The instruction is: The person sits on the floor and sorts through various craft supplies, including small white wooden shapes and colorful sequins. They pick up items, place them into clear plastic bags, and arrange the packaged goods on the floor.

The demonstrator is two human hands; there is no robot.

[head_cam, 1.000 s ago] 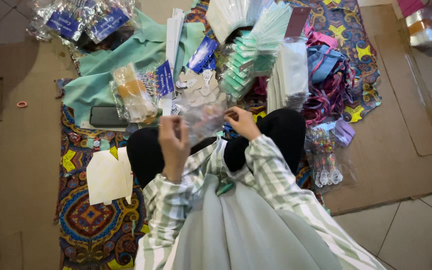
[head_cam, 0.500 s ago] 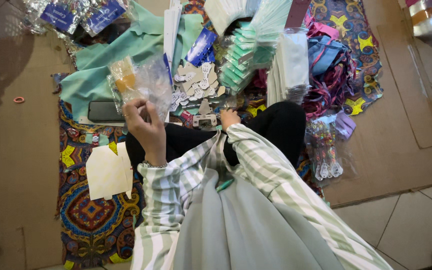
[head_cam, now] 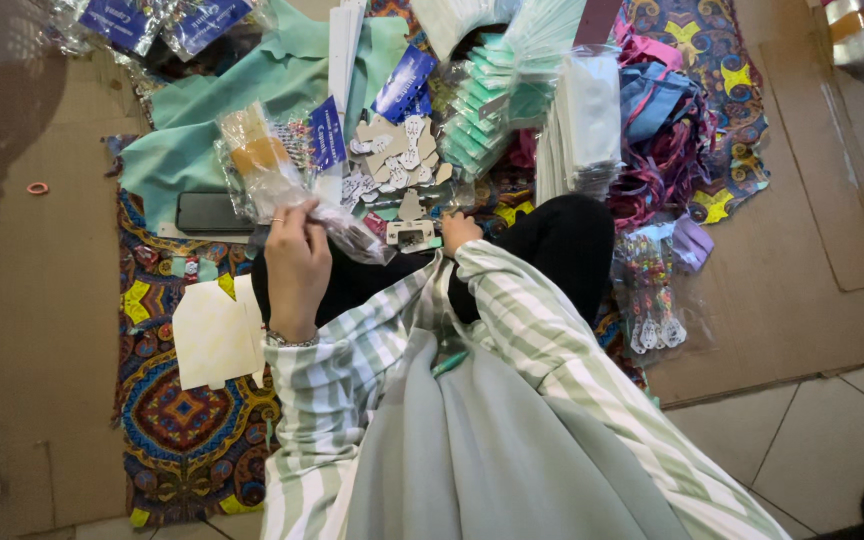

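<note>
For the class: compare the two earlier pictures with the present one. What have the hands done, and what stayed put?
The left hand dropped from chest height, keeping its grip on the clear plastic packet. The right hand let go of the packet and came down beside the small punch tool. The patterned cloth did not move.

Clear plastic packet (head_cam: 272, 175) with orange contents, blue-labelled packets (head_cam: 157, 20) top left

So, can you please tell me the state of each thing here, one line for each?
Left hand: raised, fingers closed on clear plastic bag.
Right hand: lowered, touching small white tool.
Dark phone: lying flat, screen dark.
Cream paper piece: flat on patterned cloth.
</note>
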